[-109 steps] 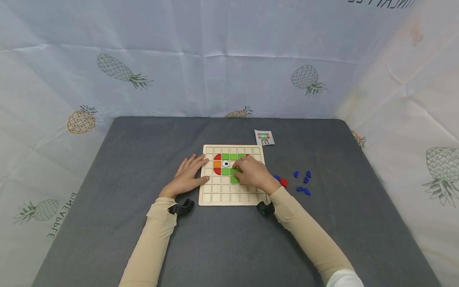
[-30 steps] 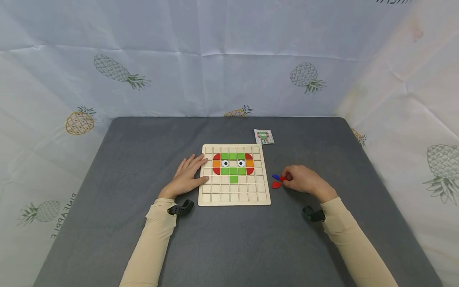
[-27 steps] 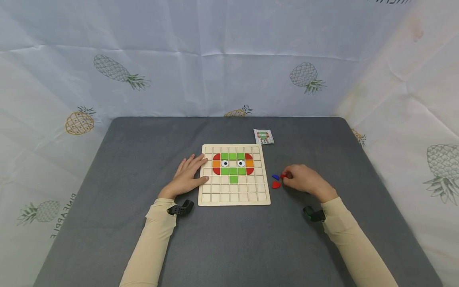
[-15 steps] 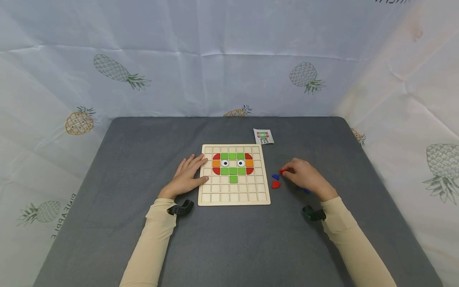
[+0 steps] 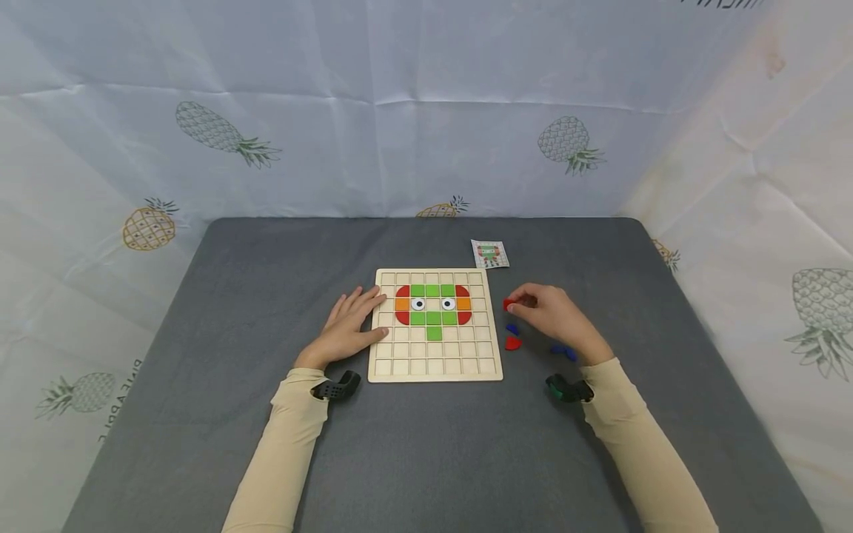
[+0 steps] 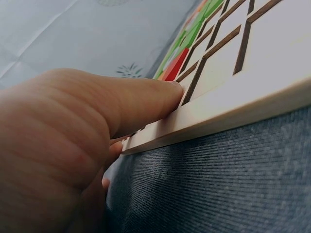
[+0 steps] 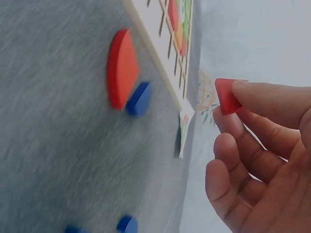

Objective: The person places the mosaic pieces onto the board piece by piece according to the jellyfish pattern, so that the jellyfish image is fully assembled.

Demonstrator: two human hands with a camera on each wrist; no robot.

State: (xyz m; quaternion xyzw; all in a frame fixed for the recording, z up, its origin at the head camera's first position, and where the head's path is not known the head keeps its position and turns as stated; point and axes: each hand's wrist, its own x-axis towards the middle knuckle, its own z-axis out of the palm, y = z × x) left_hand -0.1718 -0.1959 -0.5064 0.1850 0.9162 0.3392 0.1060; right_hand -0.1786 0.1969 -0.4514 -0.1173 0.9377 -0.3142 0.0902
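A wooden grid board (image 5: 400, 370) lies on the grey table. Green squares (image 5: 434, 333), red rounded corners, orange squares and two eye pieces form a pattern in its upper cells. My left hand (image 5: 343, 332) rests flat on the board's left edge, thumb and fingertips on the rim. Just off the right edge, my right hand (image 5: 553, 314) pinches a red piece (image 7: 225, 95) between thumb and fingers, above the table. Part of that piece is hidden by the thumb. Below the hand lie another red quarter-round piece (image 5: 512, 343) and a blue half-round piece (image 5: 512, 329).
A small printed card (image 5: 490, 254) with a similar pattern lies beyond the board's upper right corner. More blue pieces (image 5: 570, 354) lie near the right wrist, some perhaps hidden under the arm. A pineapple-print cloth (image 5: 426, 148) hangs behind the table.
My right hand left the board for the loose pieces, picked up a red piece and has brought it left and farther up towards the board's right edge. The left hand stays put.
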